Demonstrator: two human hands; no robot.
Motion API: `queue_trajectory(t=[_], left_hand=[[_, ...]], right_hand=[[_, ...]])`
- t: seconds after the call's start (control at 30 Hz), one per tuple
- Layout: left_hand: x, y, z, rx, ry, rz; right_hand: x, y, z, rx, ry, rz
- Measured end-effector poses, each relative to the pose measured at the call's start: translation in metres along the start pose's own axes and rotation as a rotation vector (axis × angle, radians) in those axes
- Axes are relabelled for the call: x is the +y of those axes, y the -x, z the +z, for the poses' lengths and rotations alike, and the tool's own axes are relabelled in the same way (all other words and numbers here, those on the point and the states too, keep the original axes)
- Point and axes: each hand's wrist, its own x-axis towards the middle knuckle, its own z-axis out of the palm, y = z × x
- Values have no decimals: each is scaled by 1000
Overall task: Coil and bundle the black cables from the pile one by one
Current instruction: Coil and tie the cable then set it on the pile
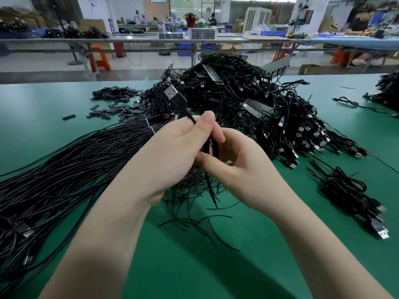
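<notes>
Left hand (pixel 172 145) pinching thin black USB cable (pixel 185 108) at frame centre, metal plug up, right hand (pixel 233 160) gripping its lower run, tangled glossy cable pile (pixel 248 100) behind, straight tied cable bundle (pixel 75 169) left, flat dark sleeves (pixel 116 100) upper left, coiled bundle (pixel 349 195) right, green mat (pixel 194 266).

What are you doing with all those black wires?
A person is working on one black cable over a green table. The left hand pinches it just below its USB plug, and the right hand grips the cable lower down. Behind them lies a big tangled pile waiting, and a few bundled cables lie to the right.
</notes>
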Motion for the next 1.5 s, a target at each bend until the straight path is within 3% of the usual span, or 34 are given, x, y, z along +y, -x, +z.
queue_trajectory(t=[0.17,0.27,0.33,0.4,0.47,0.53,0.6,0.67,0.73,0.87,1.03,1.33,1.43,1.5], left_hand=[[-6,-6,-1,-22,207,-148],[-11,-9,-2,3,188,-215],[-13,-10,-6,66,204,-247],[-17,-9,-17,169,-31,-116],[-21,-7,-24,198,-507,124],[-21,-7,-19,93,-966,293],[-23,-14,-12,-116,-1262,368],[-24,-22,-7,-320,-1294,324],[-24,-28,-4,-414,-1290,278],[-30,-26,5,-554,-1572,422],[-51,-11,4,-570,-1598,529],[-87,7,9,-367,-1595,448],[-89,10,-8,-270,-1506,301],[-95,17,-21,-155,-1345,164]], right_hand=[[9,-1,4,-19,333,-43],[19,-4,11,10,289,16],[29,-9,9,2,107,196],[40,-12,3,-63,-229,399],[49,-12,-3,-162,-467,515],[56,-11,-8,-277,-524,554],[61,-10,-12,-377,-500,576],[66,-9,-16,-480,-403,580],[69,-7,-19,-550,-322,590],[74,-4,-22,-678,-251,619],[76,-2,-18,-707,-232,619],[75,-4,-11,-655,-15,589],[77,1,-29,-469,15,626],[81,12,-37,-273,156,524]])
